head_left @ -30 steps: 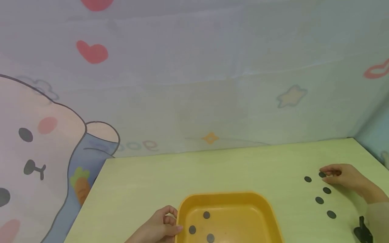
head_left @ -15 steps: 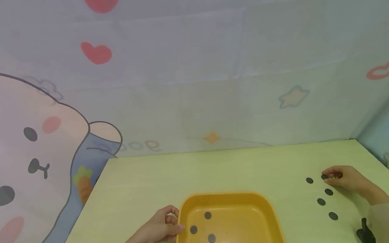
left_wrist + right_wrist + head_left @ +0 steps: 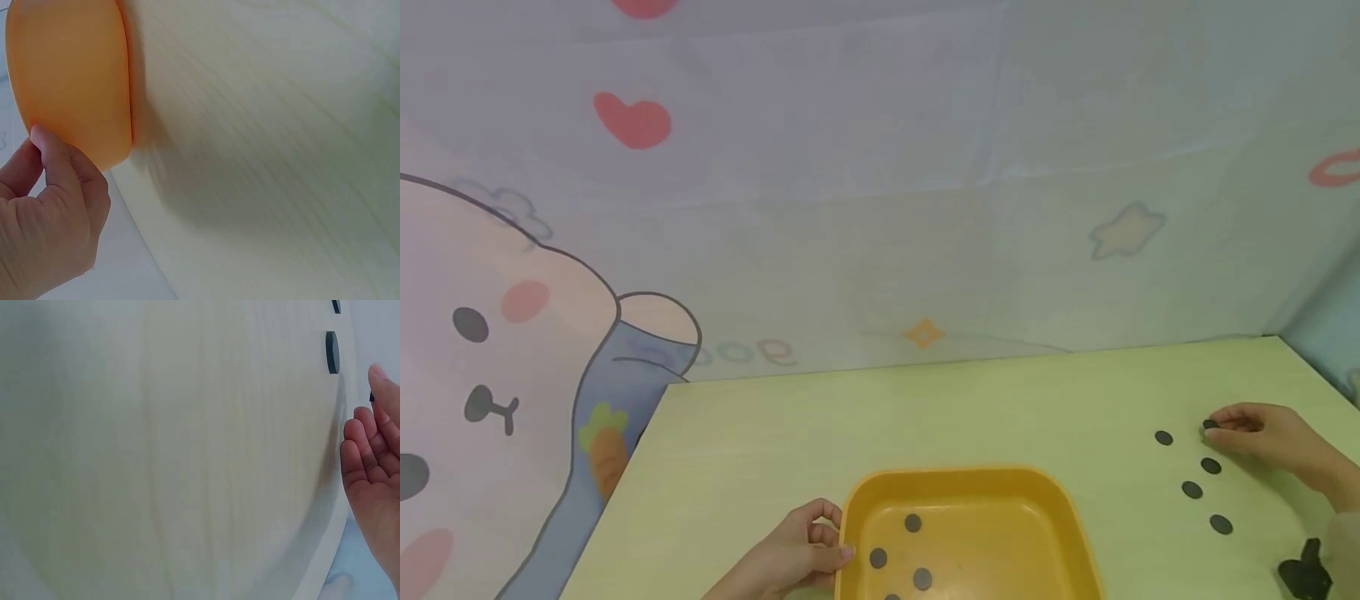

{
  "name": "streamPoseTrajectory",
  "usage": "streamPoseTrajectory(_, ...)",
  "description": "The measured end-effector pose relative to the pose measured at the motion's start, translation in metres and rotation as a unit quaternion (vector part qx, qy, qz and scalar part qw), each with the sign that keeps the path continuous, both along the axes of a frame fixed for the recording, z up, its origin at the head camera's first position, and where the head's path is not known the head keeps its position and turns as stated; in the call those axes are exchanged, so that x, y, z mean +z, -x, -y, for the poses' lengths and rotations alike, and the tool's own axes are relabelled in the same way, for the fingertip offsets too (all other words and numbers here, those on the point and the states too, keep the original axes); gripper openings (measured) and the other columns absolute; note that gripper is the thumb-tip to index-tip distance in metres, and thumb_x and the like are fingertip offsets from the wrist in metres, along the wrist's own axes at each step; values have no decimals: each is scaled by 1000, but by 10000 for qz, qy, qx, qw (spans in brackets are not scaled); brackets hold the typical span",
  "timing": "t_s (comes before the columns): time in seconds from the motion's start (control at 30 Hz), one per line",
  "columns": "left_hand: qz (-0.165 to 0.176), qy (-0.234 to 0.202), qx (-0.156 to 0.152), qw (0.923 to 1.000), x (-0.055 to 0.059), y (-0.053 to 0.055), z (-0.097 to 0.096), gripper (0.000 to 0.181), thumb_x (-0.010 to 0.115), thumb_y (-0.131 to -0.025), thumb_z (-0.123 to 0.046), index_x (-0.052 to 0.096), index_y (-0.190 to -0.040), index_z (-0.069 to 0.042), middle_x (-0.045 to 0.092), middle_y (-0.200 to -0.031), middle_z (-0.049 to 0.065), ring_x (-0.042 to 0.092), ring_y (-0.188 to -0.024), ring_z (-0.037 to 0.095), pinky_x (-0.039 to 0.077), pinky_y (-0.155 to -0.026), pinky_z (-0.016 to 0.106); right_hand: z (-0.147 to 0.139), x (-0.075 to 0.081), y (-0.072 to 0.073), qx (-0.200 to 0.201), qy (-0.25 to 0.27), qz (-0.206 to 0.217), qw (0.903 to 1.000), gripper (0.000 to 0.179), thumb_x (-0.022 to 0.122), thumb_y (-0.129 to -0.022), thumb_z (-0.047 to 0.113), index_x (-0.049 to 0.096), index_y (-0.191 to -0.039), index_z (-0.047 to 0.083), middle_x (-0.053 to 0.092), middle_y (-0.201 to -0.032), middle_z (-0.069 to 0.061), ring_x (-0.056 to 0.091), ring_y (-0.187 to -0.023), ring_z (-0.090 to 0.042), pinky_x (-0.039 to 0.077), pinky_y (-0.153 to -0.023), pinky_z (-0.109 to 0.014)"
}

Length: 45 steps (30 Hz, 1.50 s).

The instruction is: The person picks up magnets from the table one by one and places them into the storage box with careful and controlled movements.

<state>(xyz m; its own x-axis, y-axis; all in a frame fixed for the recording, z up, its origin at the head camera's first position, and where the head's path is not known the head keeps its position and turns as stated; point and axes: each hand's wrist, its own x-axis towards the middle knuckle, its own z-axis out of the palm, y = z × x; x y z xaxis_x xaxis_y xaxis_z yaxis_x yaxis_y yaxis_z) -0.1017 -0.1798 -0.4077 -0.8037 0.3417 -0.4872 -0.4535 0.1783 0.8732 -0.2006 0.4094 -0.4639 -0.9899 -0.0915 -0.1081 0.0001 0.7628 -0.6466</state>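
Currently I have the yellow tray (image 3: 955,477) on the pale counter (image 3: 760,433), its near side cut off by the bottom of the head view. The person's left hand (image 3: 793,550) pinches its left rim, thumb over the top, other fingers outside. From the left wrist, I see the counter's edge running just beside the tray's corner and this hand.

Far to the tray's right, the right hand (image 3: 1273,437) pinches a dark disc (image 3: 1211,424) between thumb and fingertips, near the counter's right edge; I cannot tell whether the disc's lower side touches the surface. Four loose discs (image 3: 1192,490) lie scattered apart, between that hand and the tray, with a broad stretch of counter from them to the tray's right wall. Behind, the counter's back edge meets the printed backdrop (image 3: 850,250), well beyond both hands. Three grey discs (image 3: 913,523) lie at the left of the tray, and a fourth just shows at the picture's bottom edge.

Against half a second ago, the pinched disc has shifted slightly right of its spot, and more of it is hidden in the grip. The left hand keeps the same hold on the rim.
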Motion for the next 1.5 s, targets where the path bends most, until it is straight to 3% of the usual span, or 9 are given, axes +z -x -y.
streamPoseTrajectory(0.13,9,16,-18,10000,1,0,-1,25,63,-86,3,44,-99,-5,52,-73,1,59,-67,13,53,-63,27,-2,2,-5,-204,20,44,9998,52,64,-89,33,53,-114,-11,59,-94,-6,51,-72,-1,47,-61,-23)
streamPoseTrajectory(0.3,-28,-5,-99,9999,1,0,0,24,63,-86,3,44,-100,-4,53,-73,2,59,-68,13,53,-63,26,-4,7,-10,-179,267,-42,9995,47,67,-87,26,54,-112,-12,60,-88,-3,52,-72,-1,48,-62,-23)
streamPoseTrajectory(0.6,-67,-6,-99,9999,-1,0,1,24,62,-86,3,44,-101,-3,51,-73,1,59,-68,13,53,-64,27,-4,19,-14,-202,1167,-94,9929,17,68,-85,11,63,-100,5,61,-83,13,56,-73,-4,48,-63,-18)
streamPoseTrajectory(0.73,-100,60,-147,9998,-2,-1,2,24,62,-86,3,44,-101,-3,52,-73,1,59,-66,13,52,-62,26,1,25,-15,-232,999,-133,9946,23,69,-85,13,62,-102,-1,61,-82,14,55,-72,-3,47,-62,-18)
streamPoseTrajectory(0.87,-62,154,-10,9999,-1,1,0,26,64,-85,3,44,-100,-4,50,-72,1,57,-63,12,52,-61,26,6,32,-16,-308,623,-225,9973,36,69,-85,19,58,-107,-8,59,-82,14,53,-70,-4,47,-62,-19)
streamPoseTrajectory(1.13,-15,68,49,10000,0,1,-1,24,63,-85,3,44,-98,-6,50,-72,1,56,-62,10,51,-59,24,14,46,-18,-257,442,-420,9978,37,71,-83,18,58,-106,-8,59,-81,12,54,-70,-5,47,-61,-20)
streamPoseTrajectory(1.37,-3,224,116,9997,0,0,-1,25,65,-85,1,45,-100,-5,50,-73,1,55,-62,11,51,-59,23,30,64,-19,-1,378,-70,9993,43,70,-85,22,56,-112,-8,62,-88,7,56,-75,-1,49,-64,-21)
streamPoseTrajectory(1.5,-11,291,101,9995,1,0,0,25,65,-85,0,47,-101,-2,51,-73,1,54,-62,11,50,-59,22,43,74,-19,302,450,-146,9984,37,69,-85,18,58,-111,-5,62,-89,9,57,-77,-4,50,-65,-22)
